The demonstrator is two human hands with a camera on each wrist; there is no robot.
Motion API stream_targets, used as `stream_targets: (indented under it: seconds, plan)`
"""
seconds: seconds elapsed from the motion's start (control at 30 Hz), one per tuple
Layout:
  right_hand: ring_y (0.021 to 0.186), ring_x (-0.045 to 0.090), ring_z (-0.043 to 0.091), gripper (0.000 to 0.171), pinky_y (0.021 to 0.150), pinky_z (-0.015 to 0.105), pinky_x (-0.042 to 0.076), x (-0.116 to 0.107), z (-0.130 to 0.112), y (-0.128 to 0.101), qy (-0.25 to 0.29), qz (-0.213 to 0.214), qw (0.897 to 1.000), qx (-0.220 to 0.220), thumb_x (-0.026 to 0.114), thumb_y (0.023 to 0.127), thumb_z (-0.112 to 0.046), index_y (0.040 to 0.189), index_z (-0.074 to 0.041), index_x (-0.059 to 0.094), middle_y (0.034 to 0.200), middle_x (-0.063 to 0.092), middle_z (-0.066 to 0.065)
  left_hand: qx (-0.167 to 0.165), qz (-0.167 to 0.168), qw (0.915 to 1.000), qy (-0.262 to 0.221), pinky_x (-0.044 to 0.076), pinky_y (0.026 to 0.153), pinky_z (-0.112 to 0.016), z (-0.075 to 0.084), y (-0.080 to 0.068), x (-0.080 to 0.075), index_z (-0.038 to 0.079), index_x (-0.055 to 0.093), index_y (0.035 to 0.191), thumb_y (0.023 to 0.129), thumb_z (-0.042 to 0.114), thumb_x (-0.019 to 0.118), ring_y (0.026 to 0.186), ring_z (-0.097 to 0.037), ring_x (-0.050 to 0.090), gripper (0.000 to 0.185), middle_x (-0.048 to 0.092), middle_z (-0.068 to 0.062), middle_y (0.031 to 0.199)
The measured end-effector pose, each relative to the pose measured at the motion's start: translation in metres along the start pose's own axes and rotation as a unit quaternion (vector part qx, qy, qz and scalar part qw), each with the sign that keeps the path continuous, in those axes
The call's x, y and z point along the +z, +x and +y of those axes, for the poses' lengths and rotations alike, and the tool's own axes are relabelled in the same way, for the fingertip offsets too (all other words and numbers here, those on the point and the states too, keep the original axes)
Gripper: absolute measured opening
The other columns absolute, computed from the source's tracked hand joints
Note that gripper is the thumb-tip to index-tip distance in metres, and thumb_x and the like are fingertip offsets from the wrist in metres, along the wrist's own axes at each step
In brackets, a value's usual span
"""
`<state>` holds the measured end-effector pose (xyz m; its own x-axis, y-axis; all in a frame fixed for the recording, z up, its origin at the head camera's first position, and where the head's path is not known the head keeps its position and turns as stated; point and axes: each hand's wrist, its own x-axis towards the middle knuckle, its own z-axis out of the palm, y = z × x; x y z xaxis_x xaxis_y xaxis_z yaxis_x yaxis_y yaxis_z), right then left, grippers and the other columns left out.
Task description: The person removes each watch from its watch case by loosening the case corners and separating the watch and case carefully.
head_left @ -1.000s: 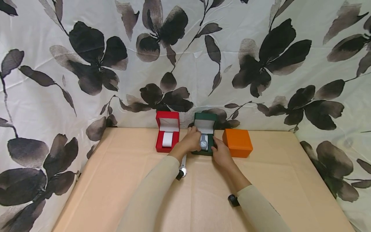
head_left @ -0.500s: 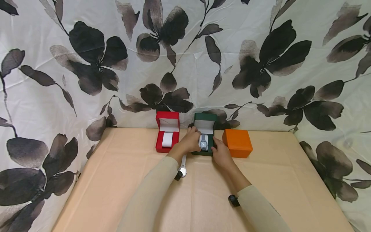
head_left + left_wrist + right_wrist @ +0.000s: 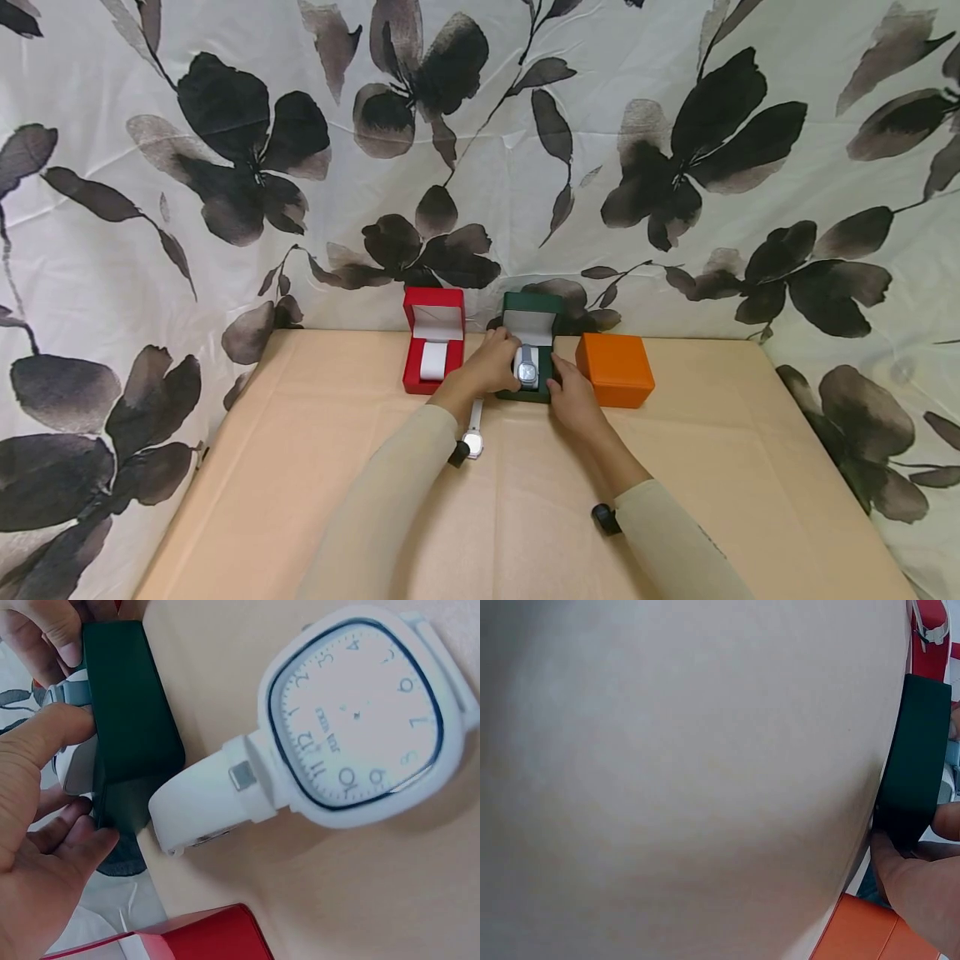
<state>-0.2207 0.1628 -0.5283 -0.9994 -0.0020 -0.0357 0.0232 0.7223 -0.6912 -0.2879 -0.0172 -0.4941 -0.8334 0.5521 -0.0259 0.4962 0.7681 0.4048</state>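
Two hands work at the open green box (image 3: 531, 354), where a grey watch (image 3: 528, 372) sits on its cushion. Left hand (image 3: 495, 362) pinches the watch's strap; right hand (image 3: 572, 398) grips the box's right side. Left of it stands an open red box (image 3: 433, 340), right an orange box (image 3: 614, 369), and a white watch (image 3: 473, 430) lies in front.
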Motion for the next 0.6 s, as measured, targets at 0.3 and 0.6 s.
stream_targets:
  seconds: [0.3, 0.6]
  plan:
    - [0.150, 0.037, 0.042, 0.057, 0.123, 0.055, 0.031, 0.0010, 0.0026, 0.0000, 0.006, -0.001, 1.000, 0.000, 0.052, 0.107, -0.009, 0.159, 0.001, 0.032, 0.161, 0.038, 0.025, 0.013, -0.004, 0.9999, -0.001, 0.052, 0.099, -0.034, 0.0000, 0.0011, -0.0031, 0.002, 0.063, 0.131, 0.078, 0.019, 0.085, 0.118, -0.026, 0.050, 0.059, 0.061, -0.012, 0.129]
    - [0.150, 0.038, 0.041, 0.057, 0.123, 0.055, 0.032, 0.0020, 0.0035, -0.0007, 0.008, 0.002, 1.000, 0.002, 0.052, 0.107, -0.010, 0.159, 0.001, 0.032, 0.161, 0.039, 0.025, 0.036, -0.003, 0.9993, -0.012, 0.048, 0.109, -0.035, 0.0002, 0.0010, -0.0080, 0.002, 0.063, 0.129, 0.079, 0.016, 0.084, 0.115, -0.024, 0.058, 0.056, 0.067, -0.009, 0.127]
